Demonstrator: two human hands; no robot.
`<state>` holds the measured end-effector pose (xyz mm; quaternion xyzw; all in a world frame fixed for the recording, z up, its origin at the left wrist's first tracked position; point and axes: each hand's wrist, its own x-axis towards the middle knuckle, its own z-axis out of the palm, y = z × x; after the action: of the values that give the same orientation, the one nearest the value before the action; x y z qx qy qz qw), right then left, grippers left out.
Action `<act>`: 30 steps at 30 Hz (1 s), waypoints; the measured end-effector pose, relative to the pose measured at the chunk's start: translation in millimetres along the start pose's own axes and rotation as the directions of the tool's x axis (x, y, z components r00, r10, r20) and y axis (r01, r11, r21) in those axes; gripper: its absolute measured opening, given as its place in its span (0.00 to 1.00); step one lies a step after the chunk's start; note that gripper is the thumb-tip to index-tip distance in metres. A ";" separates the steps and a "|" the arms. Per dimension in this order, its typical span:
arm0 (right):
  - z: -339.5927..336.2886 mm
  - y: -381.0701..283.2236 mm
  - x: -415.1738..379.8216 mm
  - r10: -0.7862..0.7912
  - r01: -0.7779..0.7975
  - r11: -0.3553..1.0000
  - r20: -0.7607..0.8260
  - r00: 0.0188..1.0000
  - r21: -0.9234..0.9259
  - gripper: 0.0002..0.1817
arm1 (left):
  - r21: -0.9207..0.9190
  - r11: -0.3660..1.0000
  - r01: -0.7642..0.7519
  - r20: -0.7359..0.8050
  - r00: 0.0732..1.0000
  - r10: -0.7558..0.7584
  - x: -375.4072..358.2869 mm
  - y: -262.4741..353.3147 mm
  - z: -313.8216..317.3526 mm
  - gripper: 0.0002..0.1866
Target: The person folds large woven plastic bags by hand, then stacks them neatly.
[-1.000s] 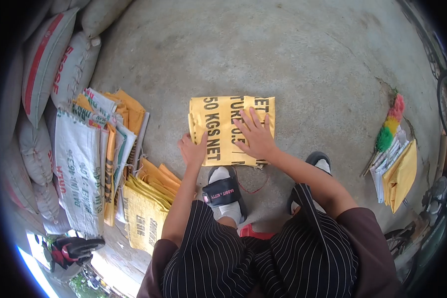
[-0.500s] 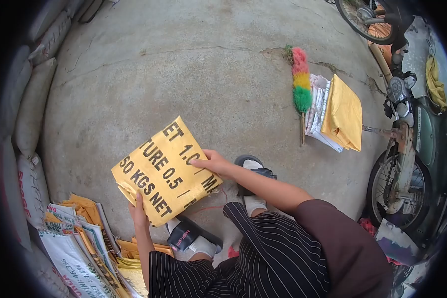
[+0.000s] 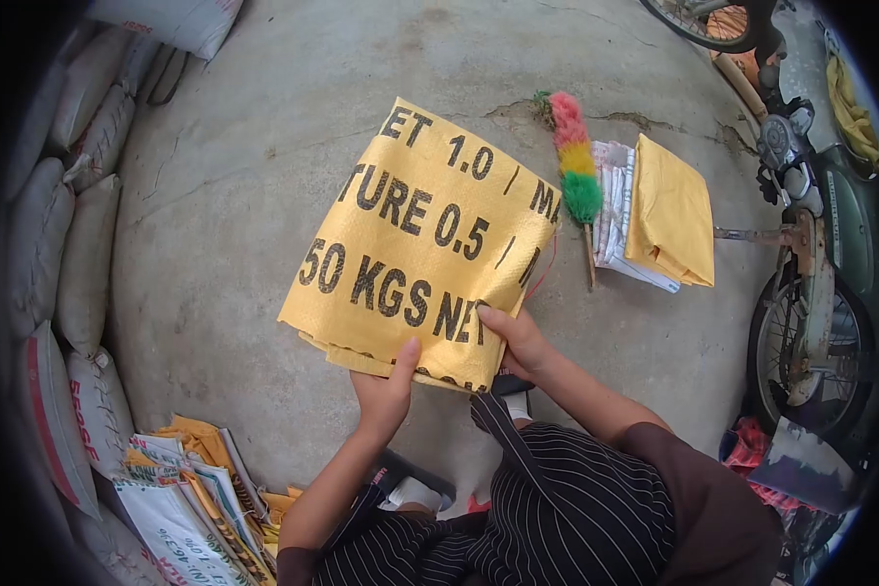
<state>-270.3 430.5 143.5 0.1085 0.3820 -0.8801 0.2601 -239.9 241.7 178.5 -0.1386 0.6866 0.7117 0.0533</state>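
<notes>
A folded yellow woven sack [image 3: 415, 244] with black print reading "50 KGS NET" is held up in front of me. My left hand [image 3: 385, 393] grips its lower edge, thumb on the printed face and fingers hidden behind. At the lower right corner my right hand [image 3: 518, 342] pinches the sack the same way. To the right on the floor lies a stack of folded white sacks [image 3: 615, 210] with a folded yellow sack [image 3: 672, 215] on it. Beside that stack lies a feather duster [image 3: 574, 161] in pink, yellow and green.
Filled sacks [image 3: 88, 264] are piled along the left side. Several folded sacks [image 3: 181, 518] stand in a bundle at the lower left. A motorbike [image 3: 811, 283] is parked on the right, with another wheel [image 3: 708, 15] at the top. Concrete floor [image 3: 225, 195] lies between.
The yellow sack has been raised nearer to the camera and moved right. My right hand has shifted from its upper right side to its lower right corner.
</notes>
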 end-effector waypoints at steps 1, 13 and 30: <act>-7.0 -5.6 1.2 -0.044 0.045 0.997 0.006 0.999 -0.066 0.32 | 0.027 0.998 -0.064 -0.017 0.998 0.065 1.6 5.6 4.5 0.20; -65.2 -101.7 -25.4 0.176 -0.174 0.740 -0.063 0.982 -0.650 0.39 | 0.159 0.970 0.184 0.517 0.822 -0.240 70.6 75.1 -59.5 0.28; -298.9 -169.7 -97.4 -0.480 0.464 0.832 -0.815 0.324 -0.304 0.17 | 0.384 0.891 0.243 0.529 0.733 -0.428 48.5 13.9 -33.7 0.20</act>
<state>-282.4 782.1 81.3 0.4189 0.4800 -0.7341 -0.2352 -285.9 202.0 178.2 -0.0197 0.6928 0.5882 0.4166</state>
